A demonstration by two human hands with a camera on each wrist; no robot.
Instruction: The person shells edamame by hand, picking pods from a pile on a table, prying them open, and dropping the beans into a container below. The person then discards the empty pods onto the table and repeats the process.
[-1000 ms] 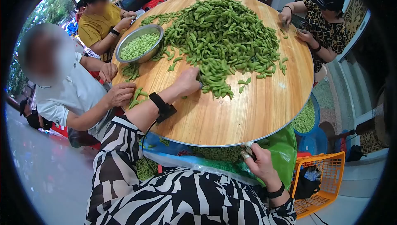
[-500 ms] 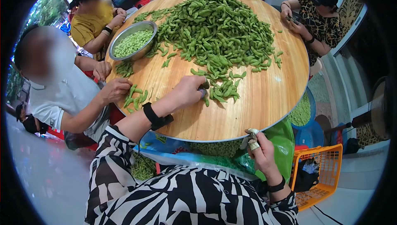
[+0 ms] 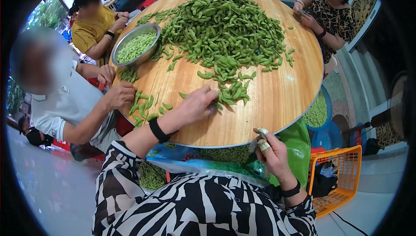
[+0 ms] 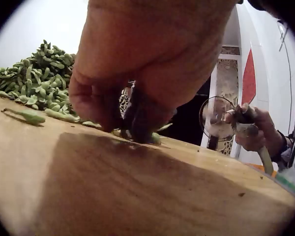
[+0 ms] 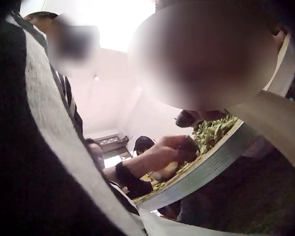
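Note:
A large heap of green edamame pods (image 3: pixel 223 32) covers the far part of the round wooden table (image 3: pixel 277 101). My left hand (image 3: pixel 197 106) is low over the tabletop beside a small cluster of pods (image 3: pixel 234 92). In the left wrist view its fingers curl down, and the dark fingertips (image 4: pixel 137 132) pinch at the wood with bits of green pod showing. At the near table edge is my right hand (image 3: pixel 274 149), its thumb and forefinger wrapped in pale tape and bent toward each other. I cannot tell whether something small lies between them.
A metal bowl (image 3: pixel 136 47) of shelled beans stands at the left. Another person's hands (image 3: pixel 115 88) work beside loose pods there. Two more people sit around the table. Below the right edge are a blue basin (image 3: pixel 318 114) of beans and an orange crate (image 3: pixel 336 179).
My left hand has drawn pods off the heap toward me, leaving the small cluster, and now sits slightly nearer. My right hand has risen slightly, its thumb and forefinger further apart.

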